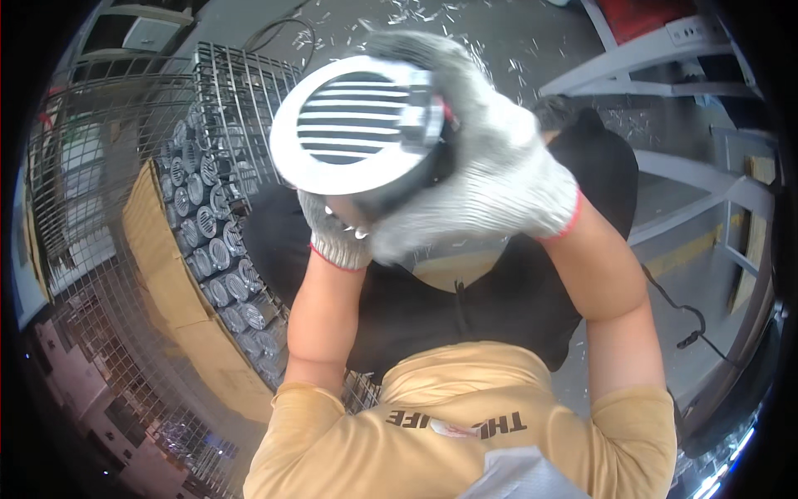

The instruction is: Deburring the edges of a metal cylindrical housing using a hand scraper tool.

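A round louvred metal vent cover (345, 116) with a wide pale flange and parallel slats is held up in front of me, somewhat blurred. My right hand (499, 150), in a grey-white knit glove with a red cuff, wraps around its right side and rear. Below the flange, my left hand (337, 241) in a matching glove grips the cover from behind; its fingers are mostly hidden by the cover. A small red spot shows at the cover's side, next to the right glove.
At left stands a wire mesh cage (108, 166) with many similar round vent covers (218, 249) stacked inside, lined by a cardboard sheet (179, 291). Metal shavings (515, 50) litter the floor ahead. A white metal frame (648, 66) stands at right, near a black cable (686, 312).
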Action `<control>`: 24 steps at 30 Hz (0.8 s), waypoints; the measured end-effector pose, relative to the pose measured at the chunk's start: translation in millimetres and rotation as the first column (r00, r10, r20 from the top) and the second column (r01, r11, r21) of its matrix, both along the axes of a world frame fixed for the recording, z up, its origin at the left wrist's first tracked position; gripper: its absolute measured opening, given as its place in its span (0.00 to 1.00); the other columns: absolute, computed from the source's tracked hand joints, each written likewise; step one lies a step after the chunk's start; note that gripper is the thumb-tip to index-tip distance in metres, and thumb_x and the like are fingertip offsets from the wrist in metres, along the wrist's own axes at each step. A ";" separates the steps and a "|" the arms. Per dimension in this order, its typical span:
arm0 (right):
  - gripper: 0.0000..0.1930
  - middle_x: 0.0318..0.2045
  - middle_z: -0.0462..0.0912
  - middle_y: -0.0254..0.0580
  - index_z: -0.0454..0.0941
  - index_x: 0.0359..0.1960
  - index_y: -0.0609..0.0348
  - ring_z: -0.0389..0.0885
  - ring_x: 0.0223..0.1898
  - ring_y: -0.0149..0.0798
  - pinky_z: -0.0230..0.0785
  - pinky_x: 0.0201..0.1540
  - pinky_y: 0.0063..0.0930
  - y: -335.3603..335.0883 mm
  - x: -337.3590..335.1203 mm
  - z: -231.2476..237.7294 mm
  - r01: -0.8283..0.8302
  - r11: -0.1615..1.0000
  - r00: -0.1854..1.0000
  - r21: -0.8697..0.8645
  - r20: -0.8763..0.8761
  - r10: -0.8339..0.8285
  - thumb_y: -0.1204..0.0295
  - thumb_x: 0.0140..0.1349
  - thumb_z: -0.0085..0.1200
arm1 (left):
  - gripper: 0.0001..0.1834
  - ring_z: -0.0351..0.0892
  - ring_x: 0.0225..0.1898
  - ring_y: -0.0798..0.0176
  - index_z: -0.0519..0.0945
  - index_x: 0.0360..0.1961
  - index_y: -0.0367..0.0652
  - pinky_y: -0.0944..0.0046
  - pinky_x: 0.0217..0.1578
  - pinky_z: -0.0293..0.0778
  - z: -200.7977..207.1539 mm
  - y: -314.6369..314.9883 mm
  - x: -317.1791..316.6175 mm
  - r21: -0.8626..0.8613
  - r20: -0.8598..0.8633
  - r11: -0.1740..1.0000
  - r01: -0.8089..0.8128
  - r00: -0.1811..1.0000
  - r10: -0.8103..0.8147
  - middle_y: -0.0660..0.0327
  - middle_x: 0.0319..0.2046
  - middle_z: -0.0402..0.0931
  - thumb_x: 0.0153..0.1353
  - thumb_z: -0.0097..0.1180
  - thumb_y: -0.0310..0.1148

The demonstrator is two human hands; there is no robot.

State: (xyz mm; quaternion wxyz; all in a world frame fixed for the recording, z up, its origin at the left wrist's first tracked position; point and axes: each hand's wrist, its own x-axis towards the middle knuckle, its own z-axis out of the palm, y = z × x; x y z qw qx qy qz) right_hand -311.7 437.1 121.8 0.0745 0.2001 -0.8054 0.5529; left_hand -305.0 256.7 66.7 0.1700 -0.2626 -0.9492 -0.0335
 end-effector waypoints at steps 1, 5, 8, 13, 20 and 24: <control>0.55 0.54 0.81 0.45 0.68 0.63 0.63 0.83 0.55 0.39 0.77 0.60 0.33 -9.1 1.2 -1.0 0.066 0.998 0.997 -0.003 -0.034 -0.066 0.58 0.29 0.83 | 0.42 0.77 0.56 0.49 0.62 0.72 0.43 0.55 0.45 0.81 -0.6 1.3 -3.3 0.175 0.118 0.984 -0.026 0.993 0.005 0.44 0.61 0.72 0.67 0.49 0.63; 0.52 0.50 0.81 0.49 0.63 0.64 0.68 0.84 0.49 0.39 0.78 0.54 0.34 -0.4 -23.4 -13.7 -0.092 0.945 0.996 -0.313 -0.010 0.093 0.63 0.38 0.82 | 0.40 0.77 0.58 0.51 0.63 0.70 0.36 0.60 0.43 0.81 1.7 -3.9 -7.6 0.674 0.523 0.656 -0.341 0.847 -0.097 0.44 0.62 0.71 0.72 0.40 0.59; 0.50 0.48 0.82 0.48 0.64 0.63 0.66 0.84 0.50 0.37 0.78 0.54 0.33 12.3 -13.9 -9.6 0.172 0.977 0.947 -0.123 -0.254 -0.198 0.63 0.38 0.82 | 0.39 0.76 0.60 0.53 0.64 0.69 0.31 0.63 0.42 0.80 -2.7 -3.7 -11.2 0.749 0.661 0.219 -0.625 0.684 -0.310 0.44 0.63 0.70 0.75 0.34 0.57; 0.46 0.46 0.85 0.49 0.64 0.59 0.66 0.86 0.47 0.37 0.82 0.52 0.33 0.4 -13.2 18.0 0.380 0.683 0.914 -0.624 0.366 -0.174 0.70 0.40 0.82 | 0.41 0.77 0.58 0.55 0.64 0.68 0.24 0.75 0.32 0.78 -0.1 -13.3 -2.3 0.612 0.535 -0.247 -0.751 0.624 -0.570 0.39 0.61 0.72 0.77 0.26 0.56; 0.46 0.46 0.84 0.50 0.65 0.61 0.67 0.86 0.45 0.40 0.82 0.50 0.38 18.1 -7.2 0.3 0.111 0.516 0.979 -0.849 0.183 0.090 0.73 0.40 0.82 | 0.35 0.67 0.67 0.47 0.67 0.68 0.39 0.49 0.59 0.74 -19.8 -40.4 -9.4 0.738 0.079 -0.375 -0.561 0.624 -0.778 0.43 0.66 0.66 0.70 0.53 0.54; 0.16 0.44 0.86 0.44 0.77 0.50 0.69 0.86 0.45 0.37 0.81 0.48 0.31 36.0 -5.3 -20.6 0.214 0.681 0.929 -0.701 0.361 0.080 0.80 0.60 0.57 | 0.48 0.52 0.76 0.46 0.51 0.79 0.52 0.37 0.67 0.64 1.4 -22.2 -1.2 0.333 -0.012 -0.567 -0.754 0.598 -0.802 0.51 0.78 0.46 0.68 0.43 0.69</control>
